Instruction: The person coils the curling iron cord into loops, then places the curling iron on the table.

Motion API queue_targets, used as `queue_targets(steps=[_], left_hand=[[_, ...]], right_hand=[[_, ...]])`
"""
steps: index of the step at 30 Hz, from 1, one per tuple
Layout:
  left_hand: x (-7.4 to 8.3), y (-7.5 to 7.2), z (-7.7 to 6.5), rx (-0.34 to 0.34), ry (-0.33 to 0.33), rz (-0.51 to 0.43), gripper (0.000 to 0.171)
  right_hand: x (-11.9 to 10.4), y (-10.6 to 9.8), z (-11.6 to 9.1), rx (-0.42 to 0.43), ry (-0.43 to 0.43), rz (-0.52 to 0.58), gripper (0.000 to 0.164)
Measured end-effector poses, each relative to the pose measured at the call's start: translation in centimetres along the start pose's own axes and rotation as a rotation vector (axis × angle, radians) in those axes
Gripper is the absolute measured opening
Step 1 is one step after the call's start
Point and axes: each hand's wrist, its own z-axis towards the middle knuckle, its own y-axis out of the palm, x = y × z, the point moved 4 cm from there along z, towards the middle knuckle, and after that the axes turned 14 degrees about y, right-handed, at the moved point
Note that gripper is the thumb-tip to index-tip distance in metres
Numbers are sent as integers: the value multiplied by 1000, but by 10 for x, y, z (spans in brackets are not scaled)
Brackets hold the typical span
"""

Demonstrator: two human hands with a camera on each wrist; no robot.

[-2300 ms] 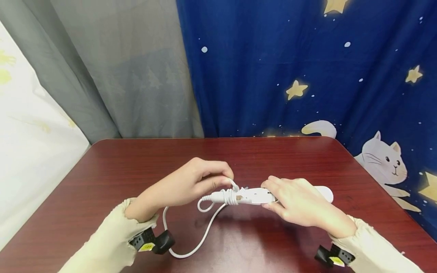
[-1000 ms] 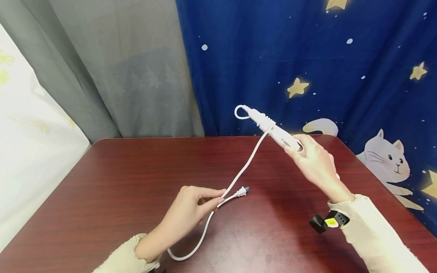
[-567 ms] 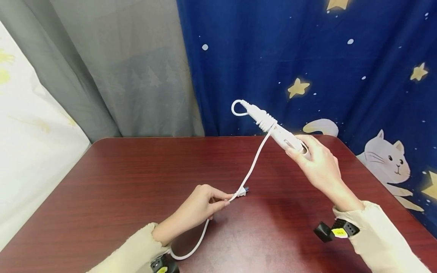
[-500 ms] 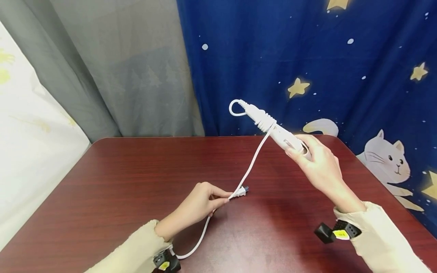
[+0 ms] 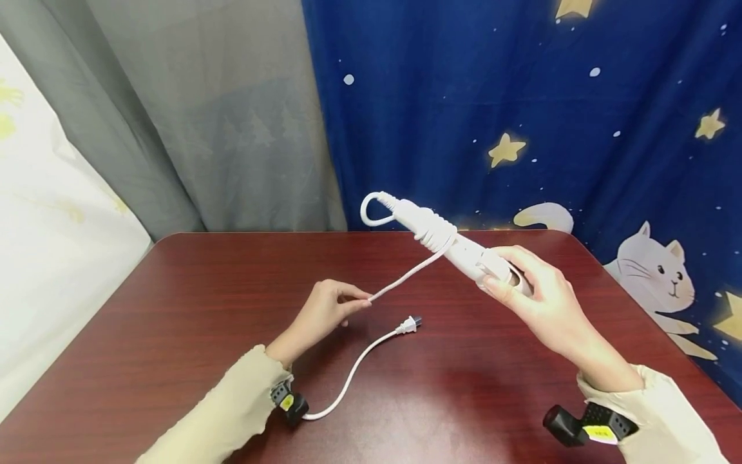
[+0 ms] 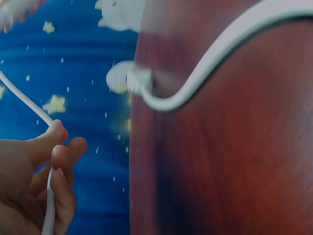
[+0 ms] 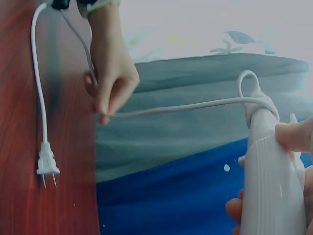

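Note:
A white hair straightener (image 5: 464, 254) is raised above the table, tilted, with its cord end up toward the left. My right hand (image 5: 539, 296) grips its body, thumb on the near side. Several turns of white cord (image 5: 436, 232) are wound round the handle, and a small loop stands out at its tip. Between thumb and fingers, my left hand (image 5: 324, 316) pinches the cord; the stretch from there to the windings runs nearly straight. From the left hand the cord passes behind the wrist and curves over the table to a two-pin plug (image 7: 47, 164).
The dark red wooden table (image 5: 220, 290) lies beneath both hands. A grey curtain (image 5: 232, 129) and a blue star-patterned curtain (image 5: 429, 116) hang behind its far edge. White cloth (image 5: 58, 225) hangs at the left. Each wrist carries a black camera.
The straightener has left the table in my right hand, then come slightly down and left. My left hand, first at the windings, now holds the cord farther along, having moved up and left.

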Motion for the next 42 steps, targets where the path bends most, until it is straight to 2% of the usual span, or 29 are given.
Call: queue_targets(steps=[4, 8, 11, 13, 16, 18, 21, 24, 28, 34, 38, 42], left_hand=[[-10, -4, 10, 17, 21, 30, 8], [-12, 1, 17, 13, 64, 43, 7], [-12, 5, 22, 3, 97, 90, 7], [-16, 5, 24, 20, 98, 171, 6], [-19, 0, 30, 46, 121, 205, 6], [-19, -6, 34, 67, 160, 208, 7], [-15, -15, 39, 81, 198, 169, 9], [-11, -23, 42, 81, 186, 188, 10], [-6, -33, 46, 76, 179, 165, 10], [12, -48, 51, 116, 289, 126, 12], [30, -53, 52, 117, 354, 115, 11], [49, -57, 53, 85, 404, 133, 11]], right_hand=[[-5, 5, -4, -24, -91, -32, 32], [-12, 9, -9, -56, -197, -45, 33], [-19, 12, -13, -99, -264, -49, 35], [-22, 15, -15, -130, -298, -58, 35], [-25, 19, -19, -169, -338, -92, 34], [-25, 20, -20, -189, -362, -111, 35], [-22, 21, -20, -216, -383, -149, 34], [-17, 22, -20, -267, -370, -170, 33], [-12, 27, -20, -354, -359, -182, 32], [-8, 32, -24, -430, -409, -174, 26], [-6, 37, -25, -482, -413, -242, 21], [-2, 41, -24, -529, -384, -328, 20]])
